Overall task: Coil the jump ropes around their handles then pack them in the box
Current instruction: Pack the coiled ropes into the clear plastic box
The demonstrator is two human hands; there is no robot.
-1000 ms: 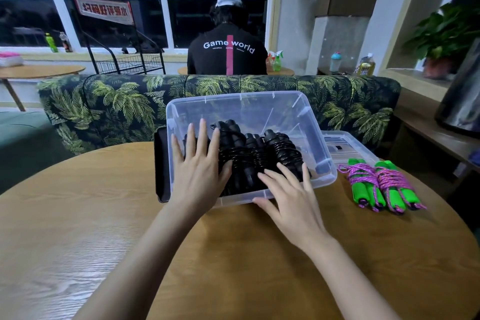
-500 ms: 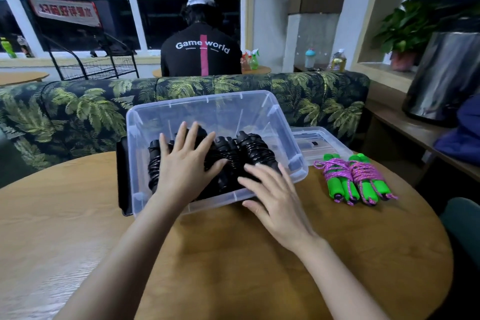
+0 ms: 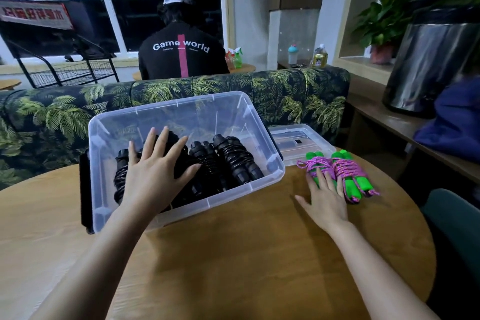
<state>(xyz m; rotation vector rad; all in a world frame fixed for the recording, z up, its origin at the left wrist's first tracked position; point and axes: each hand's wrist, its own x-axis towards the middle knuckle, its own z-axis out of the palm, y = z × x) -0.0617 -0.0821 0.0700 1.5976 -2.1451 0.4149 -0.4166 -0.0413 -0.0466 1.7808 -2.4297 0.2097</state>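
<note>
— Green-handled, pink-corded jump ropes [image 3: 349, 176]: where are they?
— On the desk [image 3: 233, 267], two coiled bundles side by side, just at the fingertips of the right grip [image 3: 327, 202] and on past its little-finger side. Their long axes run away from the wearer, roughly in line with those fingers.
— Is it holding anything?
— No. It is palm down, with its fingers straight and spread over the near end of the closer bundle. Whether they touch it or hover above it, I can't quite tell from this angle.
— And the other?
— The left grip [image 3: 155, 176] lies flat, fingers splayed, on the black coiled ropes [image 3: 233, 161] inside the clear box [image 3: 226, 196], clasping nothing.
— Which one takes the green pair?
— The right, I'd judge, since it is far nearer. The box sits off its thumb side, so it would wrap across the handles and then carry the bundle thumbward.
</note>
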